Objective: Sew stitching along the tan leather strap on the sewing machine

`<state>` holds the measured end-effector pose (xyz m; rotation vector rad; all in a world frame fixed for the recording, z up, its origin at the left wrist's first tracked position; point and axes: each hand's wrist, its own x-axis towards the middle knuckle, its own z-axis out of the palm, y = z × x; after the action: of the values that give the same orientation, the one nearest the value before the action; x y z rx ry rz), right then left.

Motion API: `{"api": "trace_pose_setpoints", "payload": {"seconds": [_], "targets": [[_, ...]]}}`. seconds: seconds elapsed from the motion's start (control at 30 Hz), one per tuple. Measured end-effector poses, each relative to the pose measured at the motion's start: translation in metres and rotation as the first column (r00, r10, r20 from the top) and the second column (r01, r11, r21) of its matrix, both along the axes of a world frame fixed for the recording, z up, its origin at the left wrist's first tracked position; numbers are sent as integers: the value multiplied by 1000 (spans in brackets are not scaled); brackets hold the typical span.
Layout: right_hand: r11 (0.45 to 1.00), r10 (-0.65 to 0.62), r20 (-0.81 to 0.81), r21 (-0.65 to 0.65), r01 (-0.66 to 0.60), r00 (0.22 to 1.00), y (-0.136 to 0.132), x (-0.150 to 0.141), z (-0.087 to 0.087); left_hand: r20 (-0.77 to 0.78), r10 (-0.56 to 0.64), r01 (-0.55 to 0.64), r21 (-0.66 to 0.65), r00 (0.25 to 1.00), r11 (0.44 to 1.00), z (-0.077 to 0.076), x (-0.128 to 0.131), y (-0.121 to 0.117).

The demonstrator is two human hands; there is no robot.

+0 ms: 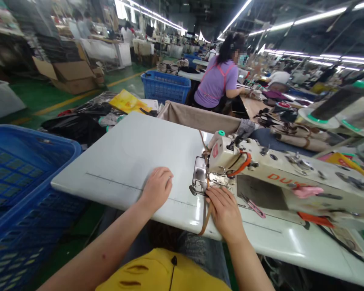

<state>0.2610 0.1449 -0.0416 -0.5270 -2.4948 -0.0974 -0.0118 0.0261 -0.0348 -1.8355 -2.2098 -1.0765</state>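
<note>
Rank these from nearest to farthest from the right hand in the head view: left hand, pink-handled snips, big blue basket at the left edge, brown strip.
From the right hand:
1. Brown strip, at its fingertips.
2. Pink-handled snips, just to its right.
3. Left hand, resting on the tabletop to its left.
4. Big blue basket, far left, beyond the table edge.

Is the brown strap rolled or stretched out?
Stretched out: the strap runs from the machine past the right hand to the table edge.
</note>
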Motion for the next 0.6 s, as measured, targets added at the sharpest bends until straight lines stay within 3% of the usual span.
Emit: {"api": "trace_pose_setpoints", "payload": {"seconds": [0.6], "targets": [[999,7,22,36,-8,1000,5,-4,2,157,-69,63,45,985,997,4,-2,-3]]}}
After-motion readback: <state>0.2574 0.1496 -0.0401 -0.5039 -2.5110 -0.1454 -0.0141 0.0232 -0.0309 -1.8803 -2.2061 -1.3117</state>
